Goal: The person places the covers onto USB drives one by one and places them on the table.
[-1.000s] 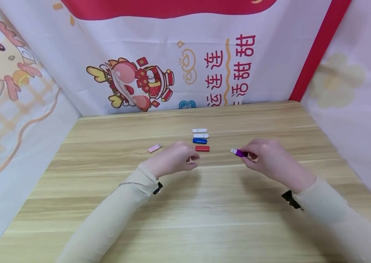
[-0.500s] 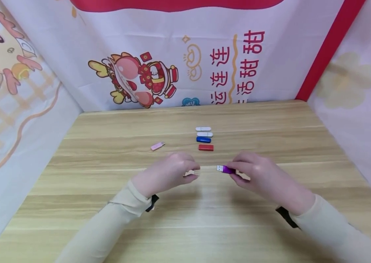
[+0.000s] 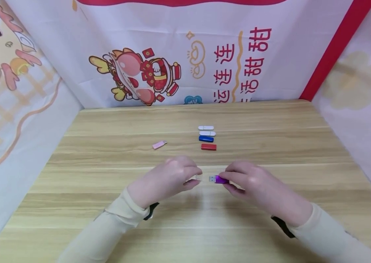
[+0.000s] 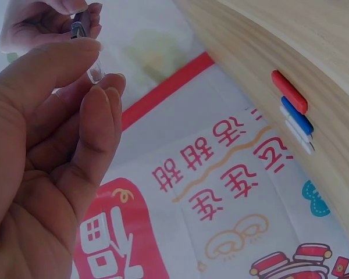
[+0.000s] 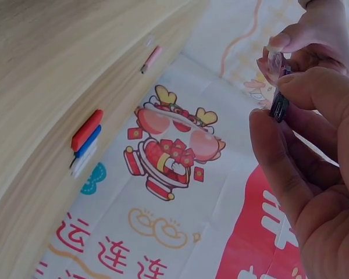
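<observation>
My right hand pinches a purple USB flash drive between thumb and fingers, its metal plug pointing left. Facing it, my left hand pinches a small clear plastic cap at the fingertips. A narrow gap separates the plug from the cap in the head view. Beyond the hands lie a red flash drive, a blue flash drive and two white flash drives, roughly in a column. Off to the left is a pink flash drive with its plug bare.
The wood-grain table reaches back to a printed white cloth with red lettering and a cartoon figure. More patterned cloth hangs along the left side, and another sheet on the right.
My right hand has brought the purple flash drive left and nearer to me, with its plug now close to the left hand. The left hand has also drawn nearer to me. The view has shifted slightly.
</observation>
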A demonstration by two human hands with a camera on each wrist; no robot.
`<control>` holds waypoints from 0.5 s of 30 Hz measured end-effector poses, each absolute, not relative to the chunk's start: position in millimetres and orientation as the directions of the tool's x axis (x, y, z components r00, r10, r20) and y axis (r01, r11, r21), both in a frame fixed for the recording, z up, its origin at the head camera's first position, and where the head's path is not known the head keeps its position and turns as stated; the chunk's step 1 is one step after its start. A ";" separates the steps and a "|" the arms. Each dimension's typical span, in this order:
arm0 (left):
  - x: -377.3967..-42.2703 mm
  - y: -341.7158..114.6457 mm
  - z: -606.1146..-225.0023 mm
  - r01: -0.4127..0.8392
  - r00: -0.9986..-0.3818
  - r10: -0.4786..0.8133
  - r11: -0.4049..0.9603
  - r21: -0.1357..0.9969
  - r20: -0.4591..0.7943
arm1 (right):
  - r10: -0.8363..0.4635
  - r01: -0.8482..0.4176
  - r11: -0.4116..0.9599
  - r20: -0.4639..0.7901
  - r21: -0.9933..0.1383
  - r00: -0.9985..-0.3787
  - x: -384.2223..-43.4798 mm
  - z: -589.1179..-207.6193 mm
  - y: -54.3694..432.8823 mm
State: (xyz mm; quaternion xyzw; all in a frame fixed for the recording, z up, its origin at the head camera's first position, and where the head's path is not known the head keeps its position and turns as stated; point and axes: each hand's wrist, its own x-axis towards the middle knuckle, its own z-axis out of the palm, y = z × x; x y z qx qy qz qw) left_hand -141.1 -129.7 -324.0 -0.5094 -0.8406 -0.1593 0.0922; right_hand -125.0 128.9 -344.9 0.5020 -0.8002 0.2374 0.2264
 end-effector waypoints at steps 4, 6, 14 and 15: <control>-137.1 -128.6 -320.9 0.898 -0.440 0.834 0.415 0.148 0.333 | -0.696 -0.906 0.389 0.591 -0.168 -0.408 -121.6 -343.6 125.6; -135.6 -128.2 -320.6 0.901 -0.432 0.836 0.412 0.135 0.338 | -0.694 -0.904 0.390 0.589 -0.177 -0.414 -120.6 -343.0 124.3; -132.7 -127.6 -320.5 0.906 -0.418 0.837 0.413 0.093 0.354 | -0.695 -0.897 0.399 0.576 -0.188 -0.430 -119.5 -343.1 120.4; -132.4 -127.6 -320.5 0.907 -0.416 0.837 0.413 0.089 0.356 | -0.695 -0.898 0.397 0.577 -0.188 -0.428 -119.7 -343.3 120.1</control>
